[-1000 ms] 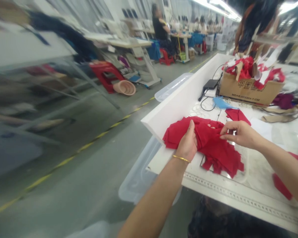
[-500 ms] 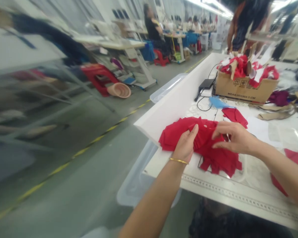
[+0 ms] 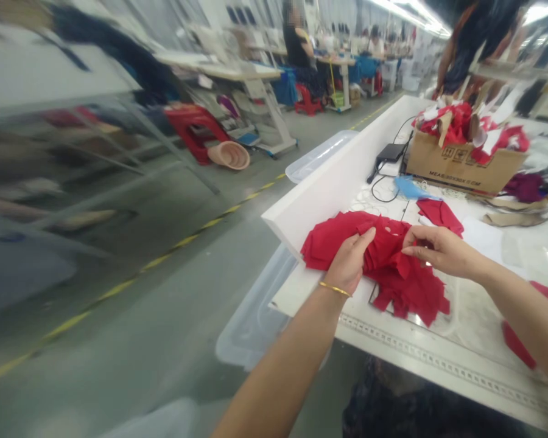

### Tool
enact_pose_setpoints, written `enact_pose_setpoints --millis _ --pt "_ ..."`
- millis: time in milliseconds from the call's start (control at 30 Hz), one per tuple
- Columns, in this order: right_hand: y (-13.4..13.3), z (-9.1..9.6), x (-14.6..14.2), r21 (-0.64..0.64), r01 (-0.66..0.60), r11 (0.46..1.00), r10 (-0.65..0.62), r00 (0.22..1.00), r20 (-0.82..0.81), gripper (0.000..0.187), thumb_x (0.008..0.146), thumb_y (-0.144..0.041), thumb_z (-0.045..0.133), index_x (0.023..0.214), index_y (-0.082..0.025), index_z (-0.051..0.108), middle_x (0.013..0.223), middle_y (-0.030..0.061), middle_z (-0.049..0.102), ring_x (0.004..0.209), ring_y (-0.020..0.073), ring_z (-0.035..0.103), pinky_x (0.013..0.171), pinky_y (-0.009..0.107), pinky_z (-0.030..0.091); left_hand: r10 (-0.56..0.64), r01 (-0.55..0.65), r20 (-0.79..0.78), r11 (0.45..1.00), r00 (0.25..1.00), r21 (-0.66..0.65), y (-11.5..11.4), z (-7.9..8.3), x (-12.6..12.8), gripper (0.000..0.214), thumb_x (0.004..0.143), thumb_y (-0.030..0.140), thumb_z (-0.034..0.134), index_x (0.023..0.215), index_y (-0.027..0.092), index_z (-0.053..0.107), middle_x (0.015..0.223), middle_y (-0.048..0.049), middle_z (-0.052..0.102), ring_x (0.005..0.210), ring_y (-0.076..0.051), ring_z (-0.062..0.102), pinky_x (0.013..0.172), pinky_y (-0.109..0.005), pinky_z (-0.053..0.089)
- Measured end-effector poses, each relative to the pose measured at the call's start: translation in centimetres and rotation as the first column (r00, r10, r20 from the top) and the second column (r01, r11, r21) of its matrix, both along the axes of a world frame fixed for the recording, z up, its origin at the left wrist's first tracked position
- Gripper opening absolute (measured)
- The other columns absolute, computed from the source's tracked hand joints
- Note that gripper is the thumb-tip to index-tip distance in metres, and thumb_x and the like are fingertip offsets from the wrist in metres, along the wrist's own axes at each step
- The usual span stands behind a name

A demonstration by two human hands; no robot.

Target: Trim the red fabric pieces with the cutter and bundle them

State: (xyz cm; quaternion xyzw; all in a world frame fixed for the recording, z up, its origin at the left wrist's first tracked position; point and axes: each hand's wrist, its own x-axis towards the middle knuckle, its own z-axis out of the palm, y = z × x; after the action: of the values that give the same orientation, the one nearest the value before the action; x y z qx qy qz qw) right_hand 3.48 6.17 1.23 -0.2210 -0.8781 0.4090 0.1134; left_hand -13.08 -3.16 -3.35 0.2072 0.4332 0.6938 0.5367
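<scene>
Left hand (image 3: 349, 264) grip clenched on red fabric pile (image 3: 411, 287); right hand (image 3: 438, 249) grip pinching its top layer; pile lies between grips, on counter (image 3: 438, 364).

The left hand (image 3: 349, 264), gripping the red fabric pile (image 3: 406, 283), is being shifted rightward, with its thumb being extended toward the right hand (image 3: 438, 249). The right hand's fingers, spread over the pile half a second ago, are being drawn into a pinch on a fabric edge. The gap between the hands is being narrowed.
</scene>
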Motion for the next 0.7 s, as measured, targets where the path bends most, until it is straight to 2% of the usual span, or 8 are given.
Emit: enact_pose_setpoints --millis 100,233,333,400,500,600,700 --pt "0.5 0.2 -1.8 -0.135 0.035 0.990 -0.039 0.999 -0.026 0.022 0.089 -0.036 0.054 0.080 -0.016 0.055 0.069 0.0000 0.058 0.055 0.0106 0.051 0.055 0.026 0.041 -0.059 0.060 -0.032 0.998 0.998 0.032 -0.4 0.1 -0.2 0.023 0.054 0.022 0.076 0.074 0.014 0.069 0.084 -0.0063 0.072 0.108 -0.030 0.063 0.097 -0.039 0.049" --pt "0.7 0.5 -4.2 -0.088 0.079 0.993 -0.082 0.996 -0.031 0.020 0.087 -0.032 0.055 0.075 -0.017 0.054 0.064 -0.0019 0.053 0.058 0.0107 0.047 0.056 0.025 0.037 -0.196 0.214 -0.153 0.970 0.969 0.117 -0.8 -0.1 -0.4 0.040 0.055 0.012 0.070 0.095 0.015 0.071 0.097 -0.0061 0.072 0.109 -0.030 0.062 0.096 -0.039 0.048" --pt "0.5 0.8 -5.2 -0.047 0.078 0.996 -0.080 0.996 -0.034 0.018 0.085 -0.026 0.056 0.071 -0.016 0.052 0.063 -0.0017 0.053 0.062 0.0115 0.048 0.059 0.025 0.037 -0.163 0.194 -0.294 0.978 0.942 0.080 -0.7 -0.4 -0.3 0.044 0.056 0.013 0.076 0.099 0.013 0.070 0.098 -0.0075 0.072 0.104 -0.029 0.064 0.094 -0.038 0.048" --pt "0.4 0.9 -5.4 -0.046 0.081 0.996 -0.082 0.996 -0.033 0.016 0.085 -0.024 0.056 0.070 -0.016 0.052 0.064 -0.0012 0.054 0.064 0.0120 0.049 0.061 0.026 0.038 -0.124 0.152 -0.321 0.986 0.939 0.064 -0.5 -0.6 -0.2 0.041 0.055 0.016 0.080 0.095 0.012 0.071 0.097 -0.0080 0.072 0.103 -0.029 0.064 0.095 -0.038 0.048" --pt "0.4 0.7 -4.6 -0.051 0.114 0.992 -0.117 0.992 -0.051 0.015 0.085 -0.026 0.055 0.074 -0.016 0.057 0.069 0.0003 0.058 0.066 0.0124 0.052 0.062 0.026 0.040 -0.087 0.103 -0.226 0.993 0.970 0.060 -0.2 -0.7 0.1 0.039 0.058 0.025 0.084 0.093 0.013 0.071 0.096 -0.0085 0.073 0.109 -0.030 0.063 0.100 -0.039 0.047" --pt "0.4 0.3 -2.6 -0.018 0.168 0.986 -0.169 0.979 -0.116 0.020 0.085 -0.035 0.059 0.080 -0.016 0.061 0.076 0.0024 0.062 0.066 0.0124 0.052 0.062 0.027 0.041 -0.045 0.049 -0.102 0.998 0.994 0.037 0.0 -0.8 0.2 0.041 0.059 0.035 0.085 0.092 0.013 0.071 0.093 -0.0100 0.073 0.114 -0.032 0.062 0.103 -0.043 0.045" --pt "0.1 0.0 0.0 0.010 0.099 0.995 -0.099 0.994 -0.045 0.026 0.081 -0.042 0.067 0.080 -0.017 0.063 0.078 0.0032 0.063 0.067 0.0132 0.052 0.062 0.028 0.041 0.008 -0.008 -0.049 1.000 0.999 -0.005 0.2 -0.8 0.1 0.045 0.056 0.040 0.086 0.087 0.013 0.070 0.091 -0.0119 0.073 0.119 -0.034 0.059 0.106 -0.045 0.044"
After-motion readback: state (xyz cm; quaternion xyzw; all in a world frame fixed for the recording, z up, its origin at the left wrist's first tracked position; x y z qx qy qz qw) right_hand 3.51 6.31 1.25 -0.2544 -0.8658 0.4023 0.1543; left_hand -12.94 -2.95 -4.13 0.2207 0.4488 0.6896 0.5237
